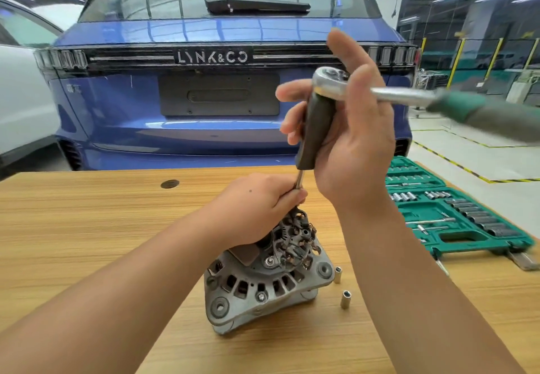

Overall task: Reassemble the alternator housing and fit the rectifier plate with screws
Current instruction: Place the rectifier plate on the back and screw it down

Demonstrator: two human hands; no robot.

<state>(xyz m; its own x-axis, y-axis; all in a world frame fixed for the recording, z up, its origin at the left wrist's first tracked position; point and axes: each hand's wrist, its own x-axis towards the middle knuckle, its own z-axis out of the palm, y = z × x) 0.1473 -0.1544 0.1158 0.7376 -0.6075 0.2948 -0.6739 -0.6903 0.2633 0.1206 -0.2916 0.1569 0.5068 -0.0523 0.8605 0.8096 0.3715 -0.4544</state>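
Left hand (257, 207) is pinching the driver shaft (299, 180) onto the rectifier plate (295, 236) for alignment; right hand (347, 128) is gripping the driver handle (317, 131) (ratchet (380, 90) fitted atop).

A wooden table (87, 227) fronts a blue car (219, 128) (workshop hall, strip-lit).

L hand (257, 207) low, fingers curled in pinch; R hand (339, 128) raised, fingers wrapped in grip.

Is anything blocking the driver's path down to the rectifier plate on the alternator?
Nothing visible does. The driver shaft runs down to the rectifier plate; the left hand pinches the shaft there, hiding the tip.
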